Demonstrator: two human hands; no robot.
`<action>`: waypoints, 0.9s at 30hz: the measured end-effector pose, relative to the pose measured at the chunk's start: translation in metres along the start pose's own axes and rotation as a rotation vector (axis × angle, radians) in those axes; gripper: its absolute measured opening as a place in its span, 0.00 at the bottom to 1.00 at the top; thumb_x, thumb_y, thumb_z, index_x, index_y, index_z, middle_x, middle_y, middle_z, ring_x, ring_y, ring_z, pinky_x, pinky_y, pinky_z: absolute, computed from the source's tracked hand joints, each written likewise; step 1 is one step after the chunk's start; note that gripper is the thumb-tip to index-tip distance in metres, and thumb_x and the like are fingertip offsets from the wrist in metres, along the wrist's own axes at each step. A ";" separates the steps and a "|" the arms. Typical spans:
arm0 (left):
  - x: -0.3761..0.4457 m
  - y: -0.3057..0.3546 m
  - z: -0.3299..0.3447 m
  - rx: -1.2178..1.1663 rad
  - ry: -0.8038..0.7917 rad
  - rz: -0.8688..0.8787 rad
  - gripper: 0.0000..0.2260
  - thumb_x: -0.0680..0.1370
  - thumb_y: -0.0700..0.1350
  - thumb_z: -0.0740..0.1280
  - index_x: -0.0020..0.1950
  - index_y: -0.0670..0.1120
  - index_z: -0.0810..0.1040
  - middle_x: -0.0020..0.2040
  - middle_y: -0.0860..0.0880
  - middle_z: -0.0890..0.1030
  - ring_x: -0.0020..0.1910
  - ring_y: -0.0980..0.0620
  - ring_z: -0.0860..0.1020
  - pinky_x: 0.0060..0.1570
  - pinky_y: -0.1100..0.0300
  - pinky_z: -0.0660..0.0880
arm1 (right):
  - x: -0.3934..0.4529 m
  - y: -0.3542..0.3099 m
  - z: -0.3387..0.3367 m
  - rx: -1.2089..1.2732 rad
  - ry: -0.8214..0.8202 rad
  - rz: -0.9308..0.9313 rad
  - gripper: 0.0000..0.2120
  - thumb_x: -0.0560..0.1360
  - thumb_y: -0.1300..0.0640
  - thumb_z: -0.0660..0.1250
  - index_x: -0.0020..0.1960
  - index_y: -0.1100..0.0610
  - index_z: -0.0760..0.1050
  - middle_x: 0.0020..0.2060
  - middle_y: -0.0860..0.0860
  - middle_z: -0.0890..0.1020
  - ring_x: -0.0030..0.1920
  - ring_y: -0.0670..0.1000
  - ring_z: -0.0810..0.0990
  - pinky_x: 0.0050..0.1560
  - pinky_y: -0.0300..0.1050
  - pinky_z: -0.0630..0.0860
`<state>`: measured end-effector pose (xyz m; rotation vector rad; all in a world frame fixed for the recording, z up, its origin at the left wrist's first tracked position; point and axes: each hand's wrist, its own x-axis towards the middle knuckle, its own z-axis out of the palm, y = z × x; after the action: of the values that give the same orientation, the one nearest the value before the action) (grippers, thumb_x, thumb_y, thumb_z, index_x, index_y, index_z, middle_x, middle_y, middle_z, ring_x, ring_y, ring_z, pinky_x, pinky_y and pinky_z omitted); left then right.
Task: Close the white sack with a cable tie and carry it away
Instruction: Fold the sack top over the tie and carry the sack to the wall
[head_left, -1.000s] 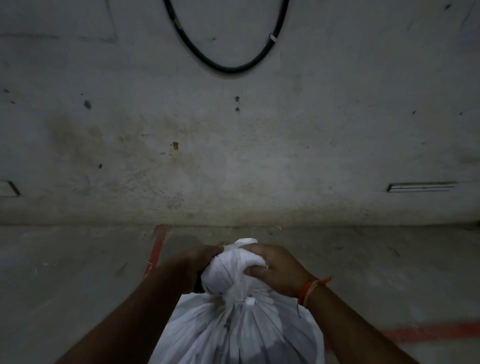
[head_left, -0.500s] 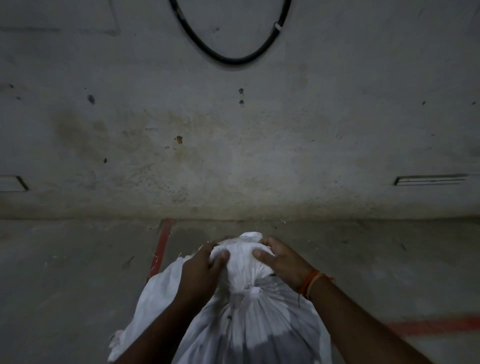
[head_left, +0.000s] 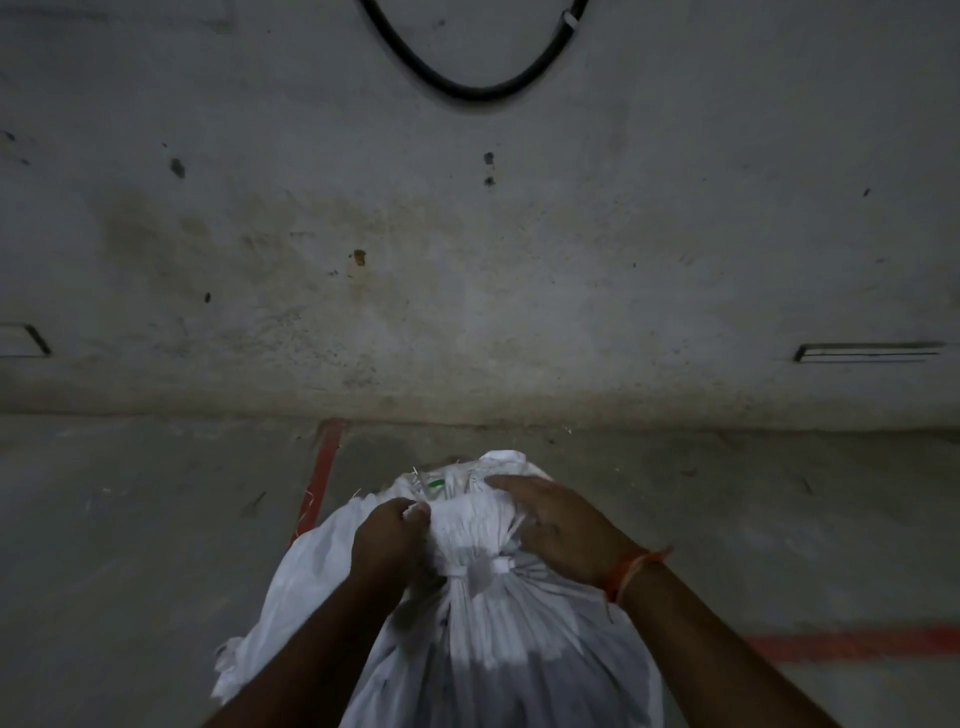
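A white woven sack stands on the concrete floor at the bottom centre. Its neck is gathered and a white cable tie circles it just below the bunched top. My left hand pinches the left side of the bunched top. On the right side of the bunch, my right hand presses against the fabric with fingers spread; an orange thread is on that wrist. The sack's lower part runs out of frame.
A stained concrete wall rises directly ahead, with a black cable loop hanging at the top. Red painted lines mark the floor to the left of the sack and at the right. Slots sit low in the wall on both sides.
Both hands loosened their full grasp of the bunched top. The left hand now pinches its left side and the right hand lies spread on it. More of the sack's left flank shows.
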<state>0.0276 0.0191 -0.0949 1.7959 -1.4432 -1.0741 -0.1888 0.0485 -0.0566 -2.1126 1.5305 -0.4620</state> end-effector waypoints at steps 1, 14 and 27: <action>-0.001 0.000 0.000 0.004 0.000 0.004 0.11 0.82 0.44 0.61 0.44 0.47 0.81 0.38 0.47 0.82 0.41 0.45 0.81 0.43 0.52 0.76 | -0.005 -0.004 -0.002 -0.004 -0.136 -0.011 0.34 0.76 0.55 0.65 0.79 0.49 0.57 0.79 0.51 0.61 0.78 0.50 0.58 0.78 0.42 0.54; -0.003 -0.023 0.003 0.050 -0.136 -0.055 0.12 0.83 0.44 0.60 0.61 0.45 0.81 0.54 0.44 0.84 0.51 0.45 0.82 0.54 0.49 0.81 | -0.016 0.009 0.074 -0.335 -0.016 0.057 0.44 0.72 0.47 0.69 0.80 0.47 0.48 0.72 0.48 0.65 0.68 0.53 0.66 0.67 0.45 0.70; -0.031 -0.056 -0.017 0.766 -0.345 0.531 0.63 0.55 0.77 0.71 0.73 0.69 0.28 0.80 0.51 0.31 0.80 0.41 0.53 0.72 0.43 0.68 | -0.018 0.022 0.081 -0.221 0.019 0.137 0.35 0.75 0.41 0.68 0.78 0.49 0.60 0.72 0.49 0.71 0.71 0.52 0.67 0.71 0.43 0.65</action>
<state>0.0669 0.0620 -0.1264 1.5372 -2.6163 -0.5939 -0.1688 0.0753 -0.1358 -2.1503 1.7955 -0.2758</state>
